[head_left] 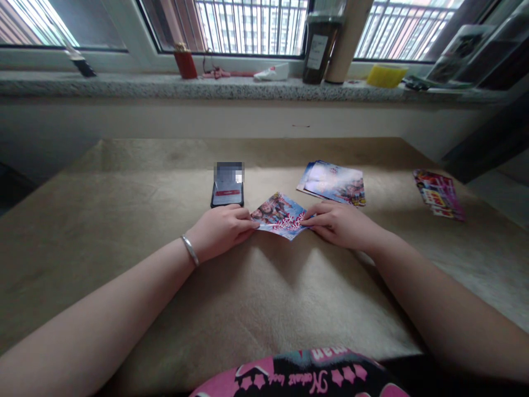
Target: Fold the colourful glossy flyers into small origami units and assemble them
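Between my two hands is a printed sheet of paper [280, 216], turned like a diamond, with a colourful picture and red-and-white lettering. My left hand [223, 229] pinches its left corner; a silver bangle circles that wrist. At the opposite corner, the fingers of my right hand [339, 223] are closed on the paper. The sheet's near edge bows slightly above the table. Just beyond my left hand lies a phone [228, 187] with its screen lit and partly blurred. A small stack of similar printed sheets [334, 179] rests beyond my right hand.
A packet of red and purple printed cards [440, 194] lies at the right of the brown-covered table [124, 182]. On the stone windowsill [248, 88] stand a red lighter-like object [185, 62], a dark lidded container [320, 49] and a yellow item [386, 76].
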The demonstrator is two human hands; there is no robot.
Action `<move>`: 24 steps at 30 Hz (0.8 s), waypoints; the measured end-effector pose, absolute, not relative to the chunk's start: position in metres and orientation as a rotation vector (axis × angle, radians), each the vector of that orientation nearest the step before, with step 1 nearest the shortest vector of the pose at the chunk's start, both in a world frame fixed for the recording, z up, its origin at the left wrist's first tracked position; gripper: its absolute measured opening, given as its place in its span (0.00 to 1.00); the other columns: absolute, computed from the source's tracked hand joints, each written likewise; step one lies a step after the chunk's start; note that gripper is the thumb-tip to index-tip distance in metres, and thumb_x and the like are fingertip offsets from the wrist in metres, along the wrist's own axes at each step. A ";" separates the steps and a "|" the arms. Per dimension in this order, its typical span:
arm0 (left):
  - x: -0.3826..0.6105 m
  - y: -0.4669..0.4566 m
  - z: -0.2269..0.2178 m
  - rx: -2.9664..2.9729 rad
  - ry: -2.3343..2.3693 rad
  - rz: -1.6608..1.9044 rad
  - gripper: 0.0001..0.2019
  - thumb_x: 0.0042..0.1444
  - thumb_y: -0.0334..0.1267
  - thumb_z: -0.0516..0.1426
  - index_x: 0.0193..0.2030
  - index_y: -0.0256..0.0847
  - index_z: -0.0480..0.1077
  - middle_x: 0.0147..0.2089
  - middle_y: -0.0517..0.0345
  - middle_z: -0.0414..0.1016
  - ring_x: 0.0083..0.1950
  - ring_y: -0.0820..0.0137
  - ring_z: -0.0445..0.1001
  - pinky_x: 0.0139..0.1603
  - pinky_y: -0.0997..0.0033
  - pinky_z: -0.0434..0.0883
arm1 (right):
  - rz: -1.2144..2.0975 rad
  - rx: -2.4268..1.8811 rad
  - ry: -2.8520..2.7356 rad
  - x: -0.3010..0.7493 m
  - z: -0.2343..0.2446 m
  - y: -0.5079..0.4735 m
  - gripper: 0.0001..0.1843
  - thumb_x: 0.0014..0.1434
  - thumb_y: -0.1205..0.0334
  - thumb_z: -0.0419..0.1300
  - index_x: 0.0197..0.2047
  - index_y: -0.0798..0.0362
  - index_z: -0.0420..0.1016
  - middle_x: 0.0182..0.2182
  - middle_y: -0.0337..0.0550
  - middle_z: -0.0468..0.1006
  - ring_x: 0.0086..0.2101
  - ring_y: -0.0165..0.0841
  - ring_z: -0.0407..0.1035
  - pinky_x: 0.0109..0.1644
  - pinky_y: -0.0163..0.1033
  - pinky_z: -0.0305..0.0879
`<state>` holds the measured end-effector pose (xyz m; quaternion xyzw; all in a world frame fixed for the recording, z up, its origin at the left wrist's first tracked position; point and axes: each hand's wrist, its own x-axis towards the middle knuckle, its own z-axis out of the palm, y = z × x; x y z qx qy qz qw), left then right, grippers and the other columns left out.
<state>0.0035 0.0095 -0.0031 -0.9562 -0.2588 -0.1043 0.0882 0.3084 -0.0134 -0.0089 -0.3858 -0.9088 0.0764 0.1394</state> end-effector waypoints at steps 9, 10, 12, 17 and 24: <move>0.004 0.013 -0.012 -2.755 -0.971 -0.517 0.13 0.63 0.39 0.48 0.47 0.39 0.70 0.33 0.56 0.75 0.31 0.72 0.72 0.29 0.76 0.67 | 0.365 -1.428 -2.403 0.297 -0.010 -0.012 0.12 0.60 0.64 0.51 0.37 0.52 0.77 0.35 0.46 0.78 0.37 0.36 0.71 0.40 0.39 0.65; 0.004 0.013 -0.013 -2.744 -0.972 -0.558 0.14 0.63 0.38 0.47 0.50 0.39 0.68 0.34 0.55 0.75 0.31 0.72 0.72 0.29 0.76 0.66 | 0.365 -1.495 -2.358 0.295 -0.010 -0.012 0.12 0.59 0.63 0.52 0.36 0.52 0.77 0.34 0.45 0.78 0.36 0.35 0.71 0.38 0.38 0.64; 0.005 0.013 -0.014 -2.730 -0.945 -0.600 0.15 0.63 0.36 0.47 0.54 0.41 0.66 0.39 0.55 0.75 0.30 0.74 0.71 0.28 0.78 0.65 | 0.335 -1.625 -2.288 0.291 -0.011 -0.012 0.11 0.59 0.60 0.53 0.33 0.52 0.75 0.32 0.44 0.78 0.32 0.34 0.70 0.34 0.37 0.61; 0.005 0.012 -0.015 -2.811 -0.883 -0.509 0.18 0.65 0.35 0.44 0.58 0.52 0.65 0.48 0.53 0.69 0.30 0.77 0.68 0.31 0.78 0.66 | 0.226 -1.777 -2.212 0.281 -0.014 -0.011 0.13 0.57 0.50 0.56 0.35 0.50 0.73 0.29 0.42 0.77 0.26 0.32 0.67 0.26 0.35 0.54; 0.006 0.013 -0.016 -2.874 -0.885 -0.550 0.17 0.65 0.35 0.45 0.53 0.47 0.70 0.52 0.49 0.68 0.35 0.74 0.70 0.36 0.72 0.69 | 0.129 -1.783 -2.163 0.275 -0.018 -0.011 0.19 0.54 0.44 0.59 0.39 0.50 0.73 0.32 0.44 0.78 0.28 0.34 0.69 0.27 0.36 0.56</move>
